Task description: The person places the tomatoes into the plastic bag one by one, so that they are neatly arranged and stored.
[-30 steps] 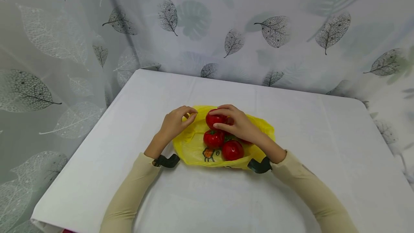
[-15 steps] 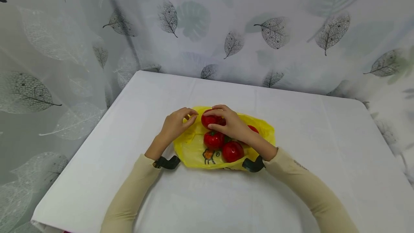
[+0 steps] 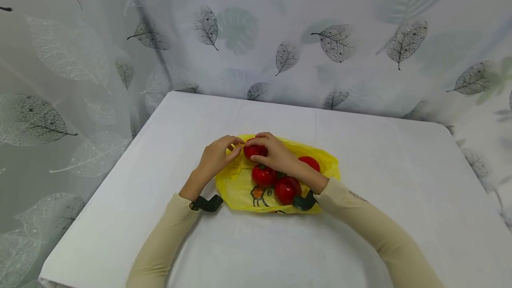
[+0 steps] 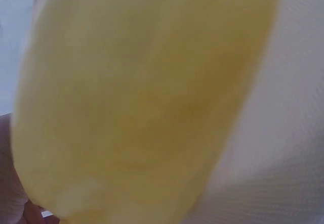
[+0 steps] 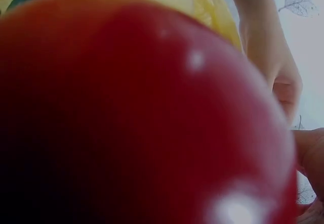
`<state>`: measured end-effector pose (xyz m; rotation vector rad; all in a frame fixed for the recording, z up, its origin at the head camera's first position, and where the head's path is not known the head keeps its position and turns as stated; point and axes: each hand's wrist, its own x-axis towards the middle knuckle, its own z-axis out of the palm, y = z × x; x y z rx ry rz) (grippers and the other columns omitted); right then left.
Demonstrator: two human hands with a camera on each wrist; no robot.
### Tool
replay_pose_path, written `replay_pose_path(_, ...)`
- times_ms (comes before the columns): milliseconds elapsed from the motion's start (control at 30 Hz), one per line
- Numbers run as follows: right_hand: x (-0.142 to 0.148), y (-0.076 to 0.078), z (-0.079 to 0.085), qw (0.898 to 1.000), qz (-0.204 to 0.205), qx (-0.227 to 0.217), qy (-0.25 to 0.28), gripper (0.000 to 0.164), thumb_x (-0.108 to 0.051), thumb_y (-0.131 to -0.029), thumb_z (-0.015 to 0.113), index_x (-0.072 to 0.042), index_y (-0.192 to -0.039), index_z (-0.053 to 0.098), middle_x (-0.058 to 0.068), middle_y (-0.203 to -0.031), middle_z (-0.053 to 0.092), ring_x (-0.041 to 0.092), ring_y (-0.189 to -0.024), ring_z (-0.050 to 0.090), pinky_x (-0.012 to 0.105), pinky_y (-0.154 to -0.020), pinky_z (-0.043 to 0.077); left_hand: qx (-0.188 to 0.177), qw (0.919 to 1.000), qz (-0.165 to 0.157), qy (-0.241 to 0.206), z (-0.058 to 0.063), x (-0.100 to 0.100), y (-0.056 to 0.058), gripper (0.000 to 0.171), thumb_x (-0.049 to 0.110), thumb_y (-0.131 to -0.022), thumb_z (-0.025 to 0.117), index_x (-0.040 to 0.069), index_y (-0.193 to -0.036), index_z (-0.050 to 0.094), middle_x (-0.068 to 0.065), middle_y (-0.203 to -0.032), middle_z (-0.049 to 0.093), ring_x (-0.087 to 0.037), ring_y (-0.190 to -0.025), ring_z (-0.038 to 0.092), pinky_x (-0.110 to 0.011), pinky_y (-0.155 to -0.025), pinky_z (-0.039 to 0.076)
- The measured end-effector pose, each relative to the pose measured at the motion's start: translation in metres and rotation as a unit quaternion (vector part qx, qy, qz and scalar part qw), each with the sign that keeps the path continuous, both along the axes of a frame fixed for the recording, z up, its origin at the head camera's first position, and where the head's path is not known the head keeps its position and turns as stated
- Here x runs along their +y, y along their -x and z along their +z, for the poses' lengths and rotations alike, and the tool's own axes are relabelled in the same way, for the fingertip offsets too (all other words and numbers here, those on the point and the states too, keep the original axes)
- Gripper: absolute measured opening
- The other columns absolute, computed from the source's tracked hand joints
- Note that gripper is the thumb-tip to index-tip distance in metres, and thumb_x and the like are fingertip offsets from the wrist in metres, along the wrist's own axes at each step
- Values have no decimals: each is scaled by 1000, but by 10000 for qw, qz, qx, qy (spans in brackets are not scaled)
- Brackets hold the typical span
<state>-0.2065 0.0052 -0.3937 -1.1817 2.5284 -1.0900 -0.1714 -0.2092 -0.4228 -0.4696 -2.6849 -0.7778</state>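
On the white table lies a yellow plastic bag (image 3: 240,194) with a printed orange and black figure, its mouth spread wide. My left hand (image 3: 218,157) pinches the bag's left edge; the bag fills most of the left wrist view. Inside the bag's left part, my right hand (image 3: 276,154) grips a red tomato (image 3: 255,149) from above with curled fingers and thumb. Another tomato (image 3: 263,175) with a green top sits just below it, and a further tomato (image 3: 287,190) lies near the front rim. Behind my right wrist is one more tomato (image 3: 309,162), partly hidden.
The white cloth-covered table (image 3: 256,248) stretches around the bag on all sides. A pale curtain (image 3: 240,57) with a leaf print hangs behind it and along the left. Dark straps (image 3: 208,203) sit at both wrists.
My right hand has moved left with the tomato, toward my left hand. The tomato behind my right wrist is more exposed now. My left hand stays at the bag's edge.
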Motion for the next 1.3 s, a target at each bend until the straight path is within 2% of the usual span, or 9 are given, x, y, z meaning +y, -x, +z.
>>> replay_pose_path(167, -4, 2, -1, 9998, -36, 73, -171, 36, -14, -89, 71, -10, -124, 65, 16, -132, 53, 33, -131, 43, 48, -103, 43, -7, 10000, -15, -19, -1, -1, 0, 20, 17, -95, 64, 8, -112, 70, -8, -100, 69, -24, -84, 66, -35, -68, 56)
replay_pose_path(400, -8, 0, -9, 9991, 17, 269, -318, 40, -11, -89, 71, -4, -126, 57, 18, -132, 52, 31, -123, 51, 44, -103, 44, -47, 10000, -14, 7, -1, -2, 0, 23, 16, -93, 66, 7, -114, 69, -9, -101, 69, -24, -84, 66, -36, -67, 56)
replay_pose_path(767, -10, -2, -13, 9984, -88, 135, -540, 42, -16, -89, 72, -5, -127, 55, 15, -130, 55, 29, -123, 51, 44, -103, 45, 1, 10000, 29, -42, -2, -5, 2, 23, 15, -92, 67, 8, -114, 69, -9, -103, 70, -23, -83, 66, -36, -68, 56)
replay_pose_path(1300, -5, -3, -12, 9978, -64, 3, -658, 39, -15, -91, 69, -7, -127, 57, 16, -135, 50, 30, -123, 50, 46, -100, 46, -84, 9999, 9, -75, -5, -5, 3, 22, 15, -93, 67, 8, -114, 69, -9, -102, 70, -23, -83, 66, -36, -70, 56)
